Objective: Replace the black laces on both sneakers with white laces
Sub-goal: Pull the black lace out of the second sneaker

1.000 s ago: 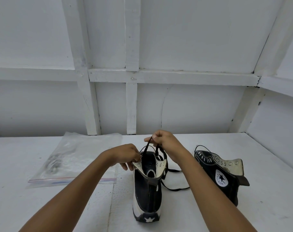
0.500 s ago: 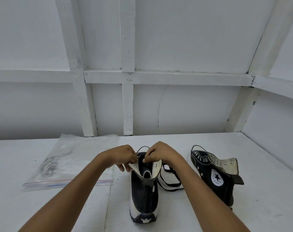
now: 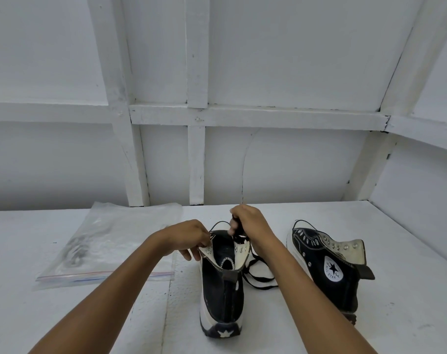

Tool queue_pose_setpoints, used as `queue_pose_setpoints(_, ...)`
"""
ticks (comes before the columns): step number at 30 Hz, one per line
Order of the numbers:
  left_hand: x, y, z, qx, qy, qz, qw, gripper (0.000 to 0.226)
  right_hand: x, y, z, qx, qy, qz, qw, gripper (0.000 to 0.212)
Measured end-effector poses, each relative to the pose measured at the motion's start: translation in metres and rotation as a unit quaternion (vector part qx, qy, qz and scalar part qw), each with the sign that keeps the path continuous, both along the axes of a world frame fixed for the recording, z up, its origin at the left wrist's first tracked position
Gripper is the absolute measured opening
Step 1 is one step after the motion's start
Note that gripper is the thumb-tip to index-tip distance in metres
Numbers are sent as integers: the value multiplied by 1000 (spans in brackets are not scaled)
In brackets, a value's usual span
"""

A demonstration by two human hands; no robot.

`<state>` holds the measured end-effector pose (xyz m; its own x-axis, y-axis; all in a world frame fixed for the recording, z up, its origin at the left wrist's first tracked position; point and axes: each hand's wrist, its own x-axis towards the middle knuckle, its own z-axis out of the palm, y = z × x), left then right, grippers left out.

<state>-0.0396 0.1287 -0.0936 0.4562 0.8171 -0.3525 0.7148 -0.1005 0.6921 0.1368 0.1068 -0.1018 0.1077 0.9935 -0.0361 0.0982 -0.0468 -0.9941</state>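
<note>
A black high-top sneaker (image 3: 223, 292) stands on the white table (image 3: 281, 328), heel toward me. My left hand (image 3: 189, 236) pinches its left eyelet flap. My right hand (image 3: 250, 223) grips the black lace (image 3: 255, 274) above the shoe's right flap; loose loops of it lie on the table to the right of the shoe. A second black high-top (image 3: 329, 267) lies at the right, star logo facing me, with only a short black lace loop near its toe. A clear zip bag (image 3: 110, 246), its contents unclear, lies at the left.
White panelled walls (image 3: 242, 162) close the table at the back and on the right. The bag takes up the left of the table; bare table lies in front of the shoes.
My right hand has risen from the shoe's collar, drawing the black lace upward. The left hand stays on the left flap.
</note>
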Motion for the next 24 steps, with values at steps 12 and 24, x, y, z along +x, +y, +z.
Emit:
queue_pose_setpoints(12,0,0,0,2,-2,-9,1000,29,23,8,-5,47,-139,-202,968,15)
queue_pose_setpoints(24,4,4,1,20,41,-15,999,22,22,-5,-4,-113,-293,-51,948,32)
